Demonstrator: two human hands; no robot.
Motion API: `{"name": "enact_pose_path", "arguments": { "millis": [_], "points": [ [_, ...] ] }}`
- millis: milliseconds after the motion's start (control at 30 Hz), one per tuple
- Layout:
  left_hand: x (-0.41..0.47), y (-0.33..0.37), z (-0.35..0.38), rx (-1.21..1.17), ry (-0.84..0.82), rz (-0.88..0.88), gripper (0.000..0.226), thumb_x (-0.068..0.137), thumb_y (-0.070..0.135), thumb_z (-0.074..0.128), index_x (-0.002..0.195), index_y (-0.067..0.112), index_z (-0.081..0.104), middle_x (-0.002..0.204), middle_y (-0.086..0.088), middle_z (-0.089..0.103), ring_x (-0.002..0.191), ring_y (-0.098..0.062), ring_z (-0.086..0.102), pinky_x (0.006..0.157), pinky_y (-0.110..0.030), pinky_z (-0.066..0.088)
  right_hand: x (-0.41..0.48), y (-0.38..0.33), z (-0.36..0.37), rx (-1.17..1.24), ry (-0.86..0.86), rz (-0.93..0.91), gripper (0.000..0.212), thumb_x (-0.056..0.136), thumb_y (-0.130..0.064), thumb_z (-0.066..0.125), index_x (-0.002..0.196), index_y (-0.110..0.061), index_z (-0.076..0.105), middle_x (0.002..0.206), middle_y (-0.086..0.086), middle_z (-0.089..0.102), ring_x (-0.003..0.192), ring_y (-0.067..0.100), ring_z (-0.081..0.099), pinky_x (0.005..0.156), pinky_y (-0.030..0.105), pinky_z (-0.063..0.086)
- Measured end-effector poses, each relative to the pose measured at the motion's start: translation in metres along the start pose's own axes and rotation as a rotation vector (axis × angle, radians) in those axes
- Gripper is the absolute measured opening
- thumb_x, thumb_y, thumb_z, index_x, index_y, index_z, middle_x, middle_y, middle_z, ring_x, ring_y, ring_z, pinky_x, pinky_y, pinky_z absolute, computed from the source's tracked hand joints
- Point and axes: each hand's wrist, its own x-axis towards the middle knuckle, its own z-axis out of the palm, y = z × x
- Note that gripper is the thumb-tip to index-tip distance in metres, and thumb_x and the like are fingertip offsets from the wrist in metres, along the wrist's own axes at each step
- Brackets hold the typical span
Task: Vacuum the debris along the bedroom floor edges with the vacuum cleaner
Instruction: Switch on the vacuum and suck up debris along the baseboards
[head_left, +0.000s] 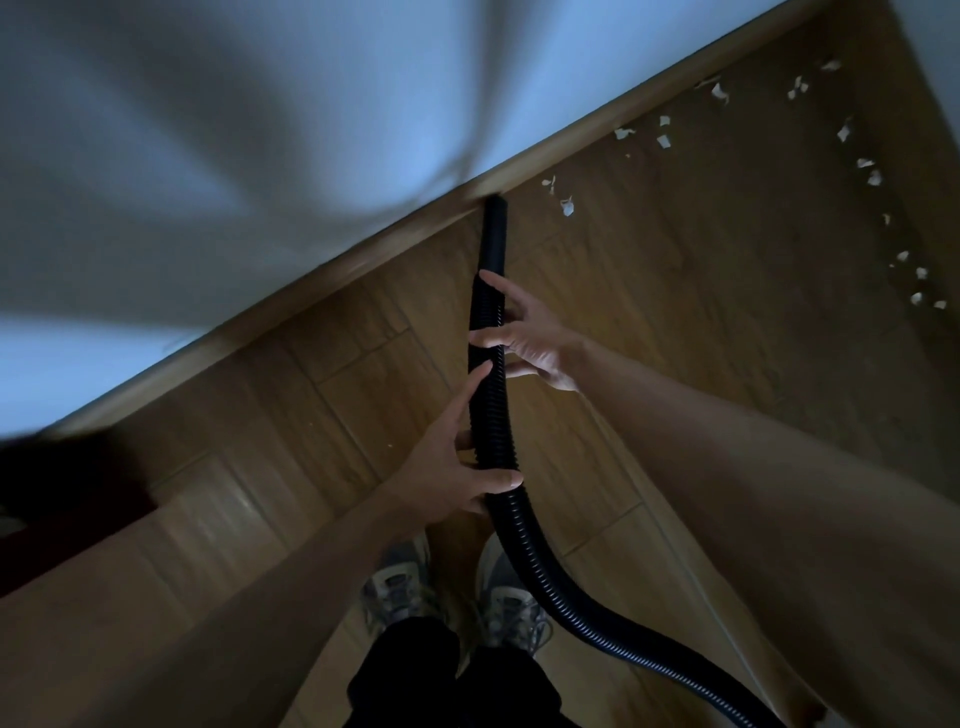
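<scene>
The left hand (447, 467) and, further along, the right hand (524, 332) both clasp the black corrugated vacuum hose (488, 395), its mouth against the wooden skirting board (311, 291), paper scraps (566, 205) lying just rightward along that edge.

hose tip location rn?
In the head view, the hose tip sits upper centre, right at the wooden baseboard, with the nearest paper scraps just to its right on the floor.

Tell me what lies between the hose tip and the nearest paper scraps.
Head view: only bare wood floor separates the hose tip from the nearest scraps.
</scene>
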Motion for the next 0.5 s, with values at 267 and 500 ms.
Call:
{"name": "enact_pose_path", "arguments": {
  "millis": [267, 500],
  "points": [
    [-0.001, 0.004, 0.001, 0.013, 0.028, 0.016, 0.104, 0.078, -0.005, 0.077, 0.138, 0.066, 0.03, 0.134, -0.003, 0.053, 0.11, -0.024, 0.065, 0.067, -0.037, 0.061, -0.003, 0.001, -0.002, 0.041, 0.029, -0.008, 0.085, 0.085, 0.002, 0.07, 0.149, -0.043, 0.036, 0.139, 0.002, 0.051, 0.116, 0.022, 0.061, 0.075, 0.039, 0.06],
    [-0.003, 0.013, 0.006, 0.043, -0.021, -0.019, 0.101, 0.077, -0.002, 0.079, 0.136, 0.066, 0.034, 0.131, -0.004, 0.057, 0.108, -0.024, 0.067, 0.066, -0.037, 0.061, -0.015, 0.004, -0.018, 0.086, 0.031, 0.032, 0.078, 0.088, -0.005, 0.07, 0.148, -0.044, 0.038, 0.126, -0.005, 0.052, 0.111, 0.02, 0.062, 0.076, 0.041, 0.059]
  ]
}}
